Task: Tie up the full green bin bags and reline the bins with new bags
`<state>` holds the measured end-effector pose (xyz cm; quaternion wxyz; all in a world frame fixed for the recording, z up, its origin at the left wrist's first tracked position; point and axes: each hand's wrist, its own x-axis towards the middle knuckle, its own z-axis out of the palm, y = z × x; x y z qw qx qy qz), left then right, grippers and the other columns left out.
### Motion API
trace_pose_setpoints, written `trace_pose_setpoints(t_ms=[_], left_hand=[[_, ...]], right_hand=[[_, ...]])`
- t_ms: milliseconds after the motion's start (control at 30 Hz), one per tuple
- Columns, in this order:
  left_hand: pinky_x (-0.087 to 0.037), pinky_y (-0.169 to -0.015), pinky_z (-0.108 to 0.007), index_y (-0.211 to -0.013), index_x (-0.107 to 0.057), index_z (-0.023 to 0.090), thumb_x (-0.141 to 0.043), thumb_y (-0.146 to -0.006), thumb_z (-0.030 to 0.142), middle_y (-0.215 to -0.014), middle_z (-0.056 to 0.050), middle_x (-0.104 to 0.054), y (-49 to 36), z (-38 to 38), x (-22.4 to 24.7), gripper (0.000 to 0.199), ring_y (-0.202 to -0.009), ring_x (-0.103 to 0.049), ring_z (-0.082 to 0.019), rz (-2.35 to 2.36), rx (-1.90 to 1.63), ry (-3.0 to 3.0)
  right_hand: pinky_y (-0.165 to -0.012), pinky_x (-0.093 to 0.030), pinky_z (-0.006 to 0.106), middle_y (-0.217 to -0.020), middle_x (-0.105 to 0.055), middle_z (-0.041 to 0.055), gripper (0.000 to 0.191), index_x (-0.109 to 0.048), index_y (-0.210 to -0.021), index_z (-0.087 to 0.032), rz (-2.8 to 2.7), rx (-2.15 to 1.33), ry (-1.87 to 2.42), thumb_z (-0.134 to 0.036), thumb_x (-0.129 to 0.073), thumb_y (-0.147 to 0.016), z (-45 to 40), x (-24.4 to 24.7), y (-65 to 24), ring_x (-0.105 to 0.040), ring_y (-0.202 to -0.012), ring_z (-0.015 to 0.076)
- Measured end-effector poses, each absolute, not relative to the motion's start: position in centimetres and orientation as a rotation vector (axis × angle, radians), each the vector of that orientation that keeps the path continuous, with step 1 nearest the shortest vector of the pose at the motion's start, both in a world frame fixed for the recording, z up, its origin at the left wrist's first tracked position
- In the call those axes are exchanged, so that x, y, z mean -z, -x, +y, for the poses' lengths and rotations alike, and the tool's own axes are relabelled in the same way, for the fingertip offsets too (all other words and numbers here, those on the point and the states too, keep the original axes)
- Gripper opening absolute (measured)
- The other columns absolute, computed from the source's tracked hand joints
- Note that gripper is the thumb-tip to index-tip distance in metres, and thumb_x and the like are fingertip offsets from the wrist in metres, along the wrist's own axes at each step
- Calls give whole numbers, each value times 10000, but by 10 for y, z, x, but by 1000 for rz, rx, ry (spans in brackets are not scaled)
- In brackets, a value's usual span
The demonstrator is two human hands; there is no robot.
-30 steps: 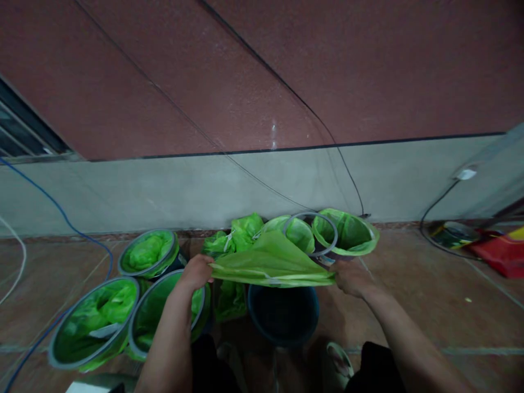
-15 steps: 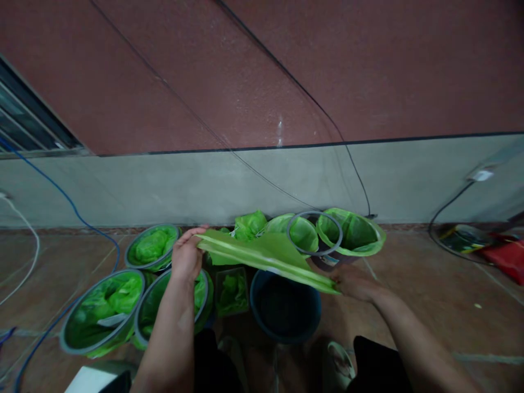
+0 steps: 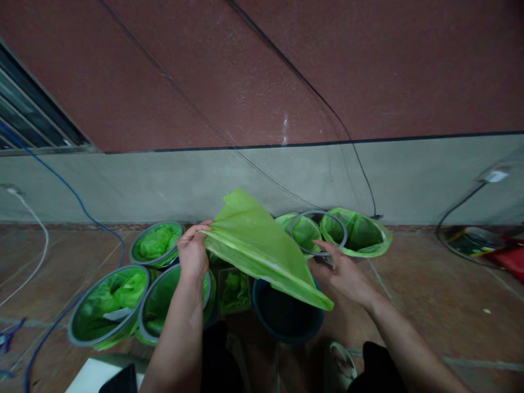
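A green plastic bag (image 3: 262,240) is spread in the air above a dark blue bin (image 3: 289,314) that has no liner showing. My left hand (image 3: 192,248) pinches the bag by its left corner. Just beyond the bag's right edge, my right hand (image 3: 341,270) has its fingers apart and appears to hold nothing. Behind that hand, a loose grey ring (image 3: 345,232) lies over bins with green liners, one being the wide lined bin (image 3: 379,254) at the right.
Several green-lined bins, such as this near one (image 3: 76,341), stand on the left. A small square bin (image 3: 223,312) sits left of the blue bin. A blue cable (image 3: 69,191) crosses the floor; a red bag (image 3: 507,259) lies far right. The wall (image 3: 204,183) runs behind.
My right hand has let go of the bag's right end and opened. The bag's middle has billowed upward while my left hand keeps its corner.
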<state>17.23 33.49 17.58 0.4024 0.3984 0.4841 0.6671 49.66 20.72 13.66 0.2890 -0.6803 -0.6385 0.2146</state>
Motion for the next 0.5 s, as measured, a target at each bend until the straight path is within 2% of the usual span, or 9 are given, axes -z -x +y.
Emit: trace_pose_setpoints(t_ms=[100,167,233,333,433,500], left_hand=[[-502,-855,-302,-606,-644,187,-602,-598,235,-925,-33,-761,-176,333,-175,64,-929,-669,-201,1233,-1670,-1026],[-503,-833,-295,-610,-647,185,-600,-601,237,-933,-38,-764,-179,332,-175,71,-916,-670,-199,1230,-1644,-1030],[-506,-807,-290,-616,-647,182,-598,-605,245,-940,-46,-767,-183,330,-175,81,-900,-674,-198,1230,-1612,-1038],[-514,-769,-285,-633,-645,182,-592,-618,266,-960,-58,-768,-187,329,-174,101,-879,-681,-198,1242,-1564,-1059],[-521,-768,-294,-636,-653,187,-571,-623,248,-991,-60,-766,-188,329,-173,103,-872,-687,-200,1218,-1508,-1149],[-523,-834,-319,-610,-663,194,-538,-620,209,-1000,-56,-765,-188,328,-173,126,-910,-689,-207,1173,-1446,-1319]], right_hand=[[-1127,-425,495,-1529,-470,127,719,-369,-1522,-257,-1749,-570,1513,-417,-633,-873,202,-135,-457,-470,-1397,301],[-1169,-366,558,-1559,-435,135,955,-271,-1567,-295,-1812,-568,1490,-444,-763,-762,195,-125,-420,-421,-1428,338],[-1173,-325,621,-1571,-404,164,1138,-231,-1583,-253,-1853,-503,1570,-420,-854,-646,188,-109,-385,-391,-1437,385],[-1149,-348,630,-1535,-426,226,1107,-266,-1569,-157,-1859,-457,1656,-338,-853,-648,182,-88,-349,-393,-1423,411],[-1111,-409,605,-1469,-494,223,893,-358,-1517,-147,-1786,-407,1664,-323,-772,-746,186,-84,-340,-460,-1368,397],[-1099,-439,571,-1423,-534,198,710,-416,-1474,-170,-1732,-363,1580,-339,-683,-838,193,-92,-346,-501,-1332,363]])
